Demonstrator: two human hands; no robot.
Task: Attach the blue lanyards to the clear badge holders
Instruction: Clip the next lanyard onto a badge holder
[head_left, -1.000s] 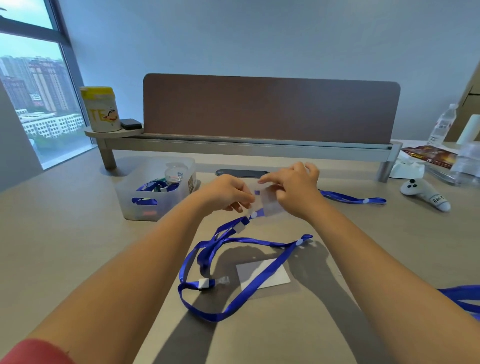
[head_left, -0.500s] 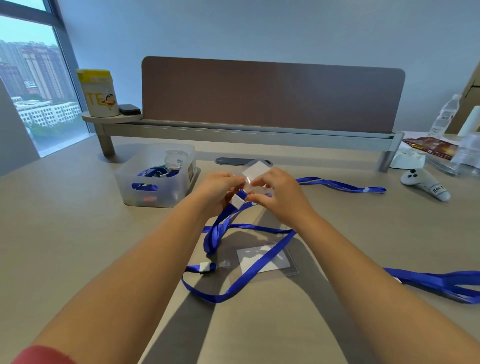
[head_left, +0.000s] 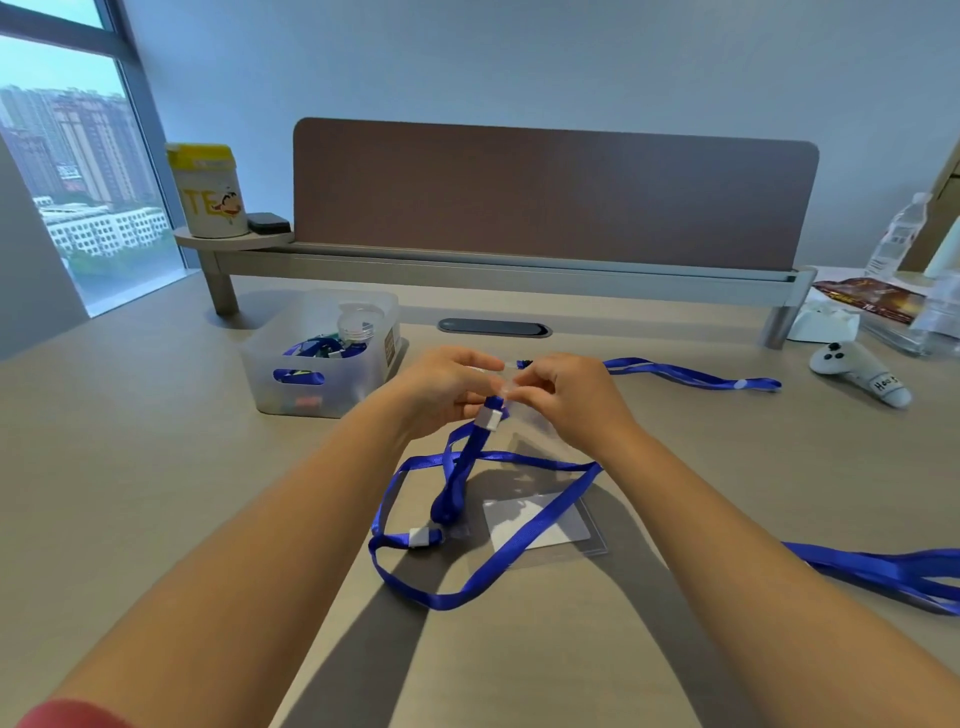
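My left hand (head_left: 441, 387) and my right hand (head_left: 563, 397) meet above the table's middle. Together they pinch a clear badge holder (head_left: 498, 371), which is mostly hidden by the fingers. The white-clipped end of a blue lanyard (head_left: 488, 415) hangs right below the fingertips, and its strap drops in loops to the table. A second clear badge holder (head_left: 540, 525) with a white card lies flat under those loops. Beside it lies another white lanyard clip (head_left: 421, 538).
A translucent bin (head_left: 322, 358) with more lanyards stands at the left. Another blue lanyard (head_left: 691, 374) stretches to the right, and a third blue lanyard (head_left: 883, 569) lies at the right edge. A white controller (head_left: 857, 374), water bottles (head_left: 896, 239) and a desk divider (head_left: 550, 197) stand behind.
Both hands have stayed together on the holder and lanyard end. The holder, tilted up a moment ago, now sits lower between the fingertips, and the clip end hangs straight down.
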